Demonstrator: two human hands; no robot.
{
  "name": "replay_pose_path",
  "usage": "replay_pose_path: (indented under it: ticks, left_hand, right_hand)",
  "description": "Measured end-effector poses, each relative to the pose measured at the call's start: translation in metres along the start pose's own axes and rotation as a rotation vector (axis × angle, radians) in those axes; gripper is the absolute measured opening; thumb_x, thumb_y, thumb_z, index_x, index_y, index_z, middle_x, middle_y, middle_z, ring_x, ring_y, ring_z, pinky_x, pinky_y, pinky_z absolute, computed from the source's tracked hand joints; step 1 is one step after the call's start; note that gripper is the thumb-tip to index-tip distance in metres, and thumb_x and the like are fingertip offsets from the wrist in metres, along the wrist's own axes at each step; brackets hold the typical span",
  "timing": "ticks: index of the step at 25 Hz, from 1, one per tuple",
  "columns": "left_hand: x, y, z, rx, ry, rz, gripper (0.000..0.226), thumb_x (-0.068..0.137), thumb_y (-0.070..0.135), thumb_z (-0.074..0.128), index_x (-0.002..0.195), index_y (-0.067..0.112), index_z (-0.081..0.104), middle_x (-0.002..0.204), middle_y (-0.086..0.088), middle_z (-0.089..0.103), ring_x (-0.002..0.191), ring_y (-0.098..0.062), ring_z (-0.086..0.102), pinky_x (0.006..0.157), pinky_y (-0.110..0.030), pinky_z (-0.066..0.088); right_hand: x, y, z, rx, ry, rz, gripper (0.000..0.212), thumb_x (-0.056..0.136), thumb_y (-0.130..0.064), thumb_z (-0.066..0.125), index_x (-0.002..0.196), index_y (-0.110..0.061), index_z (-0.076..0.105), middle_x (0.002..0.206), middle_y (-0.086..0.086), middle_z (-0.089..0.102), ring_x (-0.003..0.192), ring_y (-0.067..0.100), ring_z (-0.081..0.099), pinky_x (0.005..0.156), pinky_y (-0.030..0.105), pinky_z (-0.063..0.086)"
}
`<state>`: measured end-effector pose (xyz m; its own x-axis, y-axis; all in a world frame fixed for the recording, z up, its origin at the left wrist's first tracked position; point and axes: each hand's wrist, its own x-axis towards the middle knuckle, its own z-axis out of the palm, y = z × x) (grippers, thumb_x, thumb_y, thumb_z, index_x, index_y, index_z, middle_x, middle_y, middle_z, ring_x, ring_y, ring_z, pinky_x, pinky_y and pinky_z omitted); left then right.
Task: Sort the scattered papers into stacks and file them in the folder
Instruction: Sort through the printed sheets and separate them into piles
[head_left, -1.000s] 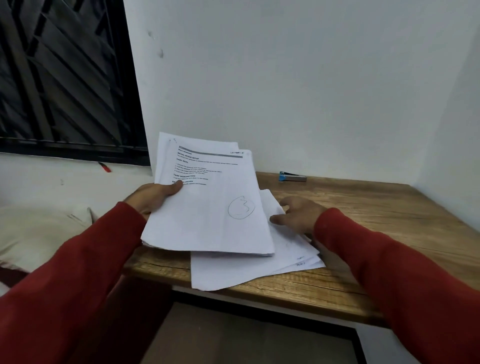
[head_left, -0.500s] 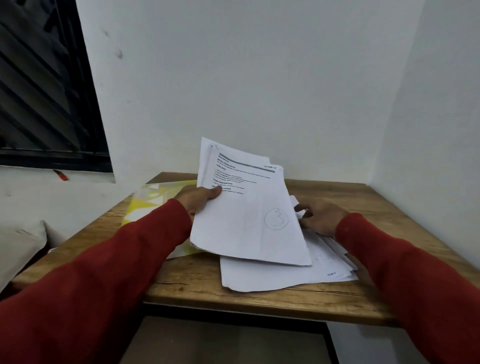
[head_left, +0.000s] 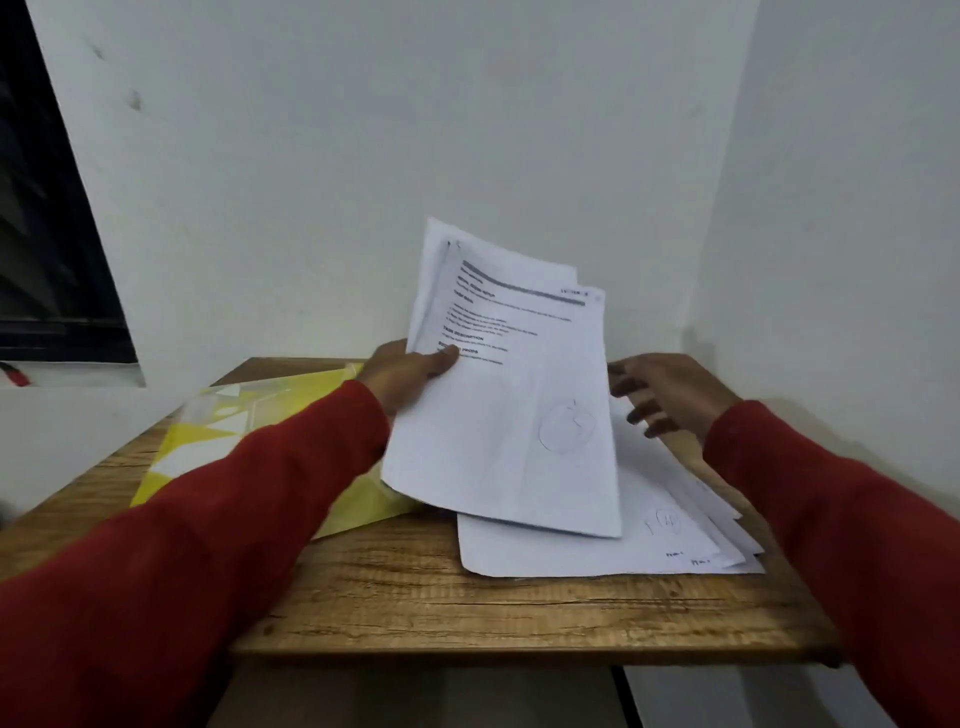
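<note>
Head view, looking down over both red sleeves at a wooden worktop (head_left: 467, 603) set in a white corner. Our left hand (head_left: 410, 376) grips a sheaf of papers (head_left: 511, 410) by its left edge, thumb on the printed top sheet and fingers curled behind it; the sheaf is raised off the worktop and tilted back, its lower edge overhanging what lies beneath. A grey heading bar and lines of text show on the top sheet, too blurred to read, with a faint pen circle lower down. At 4 o'clock from the sheaf, a loose pile of sheets (head_left: 613, 545) lies flat on the worktop, fanned at its right side. Our right hand (head_left: 670, 395) hovers above the far part of that pile at 3 o'clock from the sheaf, fingers apart and lightly bent, holding nothing; whether it touches the paper we cannot tell. At 9 o'clock from the sheaf, a yellow-and-white folder (head_left: 218, 441) lies flat, partly hidden by our left sleeve (head_left: 234, 519), its near corner beneath the sheaf. A dark window (head_left: 47, 208) fills the upper left.
</note>
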<state>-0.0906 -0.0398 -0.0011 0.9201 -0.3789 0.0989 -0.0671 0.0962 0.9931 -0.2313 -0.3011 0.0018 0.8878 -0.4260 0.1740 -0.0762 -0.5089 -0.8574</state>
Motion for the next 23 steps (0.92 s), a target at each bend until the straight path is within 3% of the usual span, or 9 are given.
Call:
replay_pose_path:
  ticks: [3, 5, 8, 10, 12, 13, 15, 18, 23]
  left_hand:
    - [-0.006, 0.0, -0.031, -0.172, -0.007, 0.06, 0.029, 0.091, 0.015, 0.068, 0.118, 0.004, 0.066, 0.107, -0.015, 0.074, 0.087, -0.03, 0.074, 0.073, -0.04, 0.061]
    - [-0.01, -0.009, -0.05, -0.24, -0.031, 0.038, 0.036, 0.091, 0.019, 0.068, 0.124, 0.007, 0.064, 0.116, -0.015, 0.071, 0.102, -0.035, 0.07, 0.085, -0.049, 0.058]
    - [-0.007, -0.026, -0.074, -0.273, 0.018, -0.017, 0.043, 0.088, 0.024, 0.07, 0.128, 0.009, 0.063, 0.123, -0.016, 0.069, 0.108, -0.036, 0.067, 0.089, -0.051, 0.056]
    - [-0.002, -0.034, -0.085, -0.264, 0.066, -0.048, 0.038, 0.091, 0.021, 0.067, 0.126, 0.007, 0.064, 0.12, -0.017, 0.069, 0.102, -0.035, 0.068, 0.085, -0.048, 0.059]
    - [0.001, -0.04, -0.094, -0.239, 0.082, -0.072, 0.038, 0.091, 0.021, 0.066, 0.126, 0.006, 0.064, 0.12, -0.017, 0.07, 0.101, -0.034, 0.068, 0.084, -0.047, 0.059]
    - [0.001, -0.042, -0.1, -0.213, 0.088, -0.083, 0.041, 0.089, 0.023, 0.069, 0.127, 0.006, 0.064, 0.121, -0.017, 0.069, 0.104, -0.035, 0.068, 0.088, -0.049, 0.057]
    - [0.001, -0.046, -0.118, -0.169, 0.077, -0.1, 0.05, 0.082, 0.028, 0.075, 0.127, 0.008, 0.064, 0.124, -0.016, 0.068, 0.111, -0.038, 0.065, 0.098, -0.055, 0.051]
    - [-0.009, -0.046, -0.148, -0.101, 0.056, -0.102, 0.055, 0.077, 0.032, 0.079, 0.126, 0.011, 0.065, 0.123, -0.014, 0.069, 0.114, -0.039, 0.064, 0.103, -0.058, 0.046]
    - [-0.041, -0.032, -0.179, -0.079, 0.024, -0.109, 0.046, 0.08, 0.027, 0.068, 0.123, 0.013, 0.065, 0.114, -0.012, 0.073, 0.088, -0.028, 0.074, 0.071, -0.042, 0.062]
  right_hand:
    - [0.001, -0.028, 0.026, 0.257, -0.209, 0.012, 0.035, 0.094, -0.043, 0.061, 0.118, -0.018, 0.066, 0.107, 0.008, 0.074, 0.086, 0.031, 0.071, 0.074, 0.043, 0.06]
    - [0.001, -0.037, 0.054, 0.295, -0.272, -0.041, 0.038, 0.091, -0.038, 0.068, 0.123, -0.019, 0.062, 0.111, 0.009, 0.073, 0.083, 0.029, 0.071, 0.071, 0.042, 0.06]
    - [0.009, -0.029, 0.084, 0.364, -0.291, -0.036, 0.042, 0.098, -0.051, 0.05, 0.125, -0.021, 0.062, 0.114, 0.005, 0.073, 0.089, 0.021, 0.071, 0.072, 0.032, 0.055]
    - [0.012, -0.017, 0.09, 0.136, -0.304, -0.112, 0.042, 0.104, -0.05, 0.034, 0.119, -0.024, 0.062, 0.107, -0.01, 0.071, 0.089, 0.003, 0.067, 0.078, 0.008, 0.045]
    - [0.009, -0.01, 0.086, -0.325, -0.315, -0.216, 0.024, 0.106, -0.039, 0.036, 0.118, -0.036, 0.057, 0.105, -0.024, 0.058, 0.083, -0.009, 0.055, 0.076, -0.007, 0.032]
    - [0.014, -0.002, 0.084, -0.475, -0.341, -0.243, 0.022, 0.105, -0.036, 0.041, 0.123, -0.04, 0.054, 0.114, -0.024, 0.056, 0.094, -0.007, 0.054, 0.085, -0.006, 0.031]
    - [0.022, 0.015, 0.078, -0.584, -0.417, -0.282, 0.031, 0.101, -0.033, 0.052, 0.13, -0.043, 0.049, 0.135, -0.016, 0.054, 0.124, 0.006, 0.049, 0.11, 0.019, 0.032]
    - [0.032, 0.027, 0.066, -0.632, -0.464, -0.337, 0.042, 0.099, -0.029, 0.056, 0.139, -0.037, 0.046, 0.144, -0.012, 0.048, 0.134, 0.01, 0.043, 0.113, 0.026, 0.027]
    - [0.033, 0.027, 0.048, -0.715, -0.529, -0.311, 0.038, 0.096, -0.036, 0.059, 0.122, -0.06, 0.042, 0.14, -0.019, 0.048, 0.131, 0.007, 0.042, 0.115, 0.032, 0.028]
